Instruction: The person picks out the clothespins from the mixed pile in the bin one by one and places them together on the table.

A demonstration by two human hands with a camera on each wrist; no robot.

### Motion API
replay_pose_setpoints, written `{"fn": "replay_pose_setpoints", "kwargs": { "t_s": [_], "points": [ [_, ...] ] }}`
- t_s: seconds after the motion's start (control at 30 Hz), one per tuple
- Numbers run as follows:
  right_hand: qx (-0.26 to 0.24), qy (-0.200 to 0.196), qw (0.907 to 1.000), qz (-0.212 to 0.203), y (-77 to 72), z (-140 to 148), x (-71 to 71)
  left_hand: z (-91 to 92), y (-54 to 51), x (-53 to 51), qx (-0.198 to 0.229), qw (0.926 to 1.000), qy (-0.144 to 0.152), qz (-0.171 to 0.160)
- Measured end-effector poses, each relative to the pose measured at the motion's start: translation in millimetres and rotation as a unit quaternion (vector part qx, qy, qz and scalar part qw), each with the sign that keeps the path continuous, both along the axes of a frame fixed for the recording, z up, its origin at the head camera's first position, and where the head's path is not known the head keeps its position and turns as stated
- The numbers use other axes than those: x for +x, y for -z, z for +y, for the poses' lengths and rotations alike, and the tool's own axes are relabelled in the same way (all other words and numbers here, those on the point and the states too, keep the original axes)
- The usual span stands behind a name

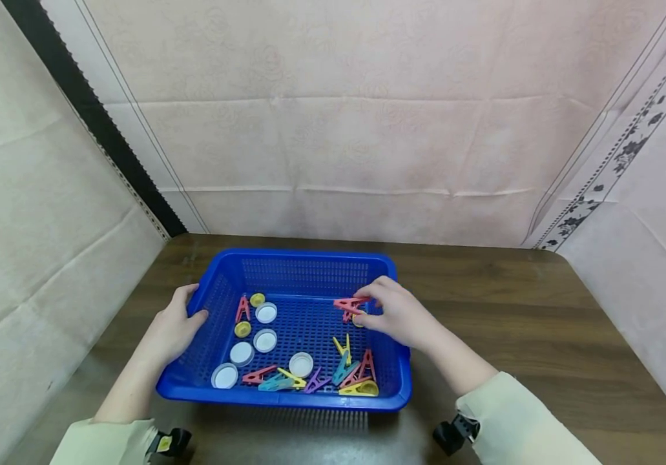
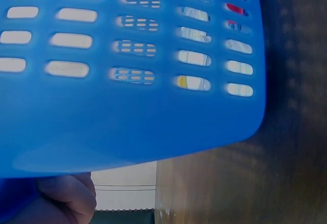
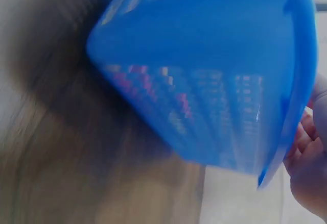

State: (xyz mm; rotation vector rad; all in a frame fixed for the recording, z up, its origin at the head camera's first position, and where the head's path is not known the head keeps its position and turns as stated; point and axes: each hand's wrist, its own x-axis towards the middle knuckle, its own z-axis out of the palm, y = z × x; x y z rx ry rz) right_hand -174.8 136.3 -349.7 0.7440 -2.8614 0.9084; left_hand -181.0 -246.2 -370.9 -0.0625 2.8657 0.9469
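A blue plastic basket (image 1: 309,257) holds several coloured clothespins and bottle caps. My left hand (image 1: 172,329) grips the basket's left rim, thumb on the inner side; in the left wrist view, the basket's wall hides most of that hand (image 2: 71,196). Over the right side of the basket, my right hand (image 1: 396,313) pinches a red clothespin (image 1: 344,303) between thumb and fingers. Another red piece and a yellow cap (image 1: 358,321) show partly beneath it. In the right wrist view the hand (image 3: 309,157) is beyond the rim, and the clothespin is hidden.
White caps (image 1: 265,312) and a red clothespin (image 1: 242,309) lie in the basket's left part. Yellow, teal, purple and red clothespins (image 1: 316,381) cluster along the near side. The basket stands on a wooden table (image 1: 513,310), with pale cloth (image 1: 338,142) hanging behind.
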Motion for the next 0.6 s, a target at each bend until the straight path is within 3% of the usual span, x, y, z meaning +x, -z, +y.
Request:
{"fn": "replay_pose_setpoints", "kwargs": {
  "t_s": [0.23,0.6],
  "points": [
    [-0.04,0.082,0.9951,0.04,13.9,26.9,-6.1,-0.2,-1.0,0.5,0.0,1.0,0.001,-0.002],
    [-0.107,0.193,0.9722,0.078,41.5,64.1,-19.9,0.5,-0.5,0.5,0.001,1.0,-0.003,-0.004]
  ]
}}
